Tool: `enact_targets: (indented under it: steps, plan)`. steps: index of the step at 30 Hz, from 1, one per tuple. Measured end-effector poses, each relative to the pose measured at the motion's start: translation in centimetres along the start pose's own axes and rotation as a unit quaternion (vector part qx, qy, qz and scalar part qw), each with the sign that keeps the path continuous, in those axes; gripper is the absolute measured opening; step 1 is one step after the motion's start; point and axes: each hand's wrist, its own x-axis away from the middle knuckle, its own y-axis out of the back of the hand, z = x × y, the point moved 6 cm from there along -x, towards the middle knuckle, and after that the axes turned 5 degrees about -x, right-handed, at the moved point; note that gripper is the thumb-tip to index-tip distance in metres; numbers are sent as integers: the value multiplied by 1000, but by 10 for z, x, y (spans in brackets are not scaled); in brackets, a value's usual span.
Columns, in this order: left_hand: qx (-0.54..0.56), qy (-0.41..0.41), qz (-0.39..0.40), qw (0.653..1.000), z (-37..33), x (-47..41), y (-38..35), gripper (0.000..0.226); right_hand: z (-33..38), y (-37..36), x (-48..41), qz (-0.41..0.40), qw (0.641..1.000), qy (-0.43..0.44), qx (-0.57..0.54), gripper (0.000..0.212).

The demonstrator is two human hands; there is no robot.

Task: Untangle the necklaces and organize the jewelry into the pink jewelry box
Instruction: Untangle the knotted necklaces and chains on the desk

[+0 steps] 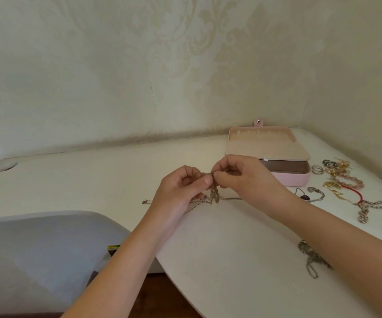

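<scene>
Nearest, a grey chain (310, 262) lay on the white tabletop (220, 237), partly hidden by the right forearm. Past it, the left hand (181, 191) and right hand (238, 175) each pinched the tangled necklaces (214, 193) between thumb and fingertips, lifted just above the tabletop, with loose ends trailing on it. Farther right lay scattered jewelry (341, 182). Behind the right hand stood the pink box (295, 179), open, near the wall.

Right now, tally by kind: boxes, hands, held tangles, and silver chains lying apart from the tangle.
pink jewelry box: 1
hands: 2, left hand, right hand
tangle of necklaces, held: 1
silver chains lying apart: 3, chunky, pendant, nearest
Total: 7
</scene>
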Motion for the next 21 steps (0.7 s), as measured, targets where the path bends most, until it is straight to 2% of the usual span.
enact_targets:
  steps: [6,10,14,17,21]
  plan:
    - [26,-4,1,1000,2,-1,1,17,-7,-5,-1,41,998,-22,-30,13]
    - [-5,-9,33,999,2,-1,-1,22,-10,-9,-1,84,995,-44,-38,17]
    - [-14,-16,46,999,1,0,-3,32,-7,-7,-2,88,995,-25,-35,17]
    - [-16,-20,39,999,-1,1,-3,27,-2,-2,-4,88,995,-5,-45,11]
    - [-16,-15,30,999,-2,0,-4,15,-2,-1,-4,86,996,0,-29,16]
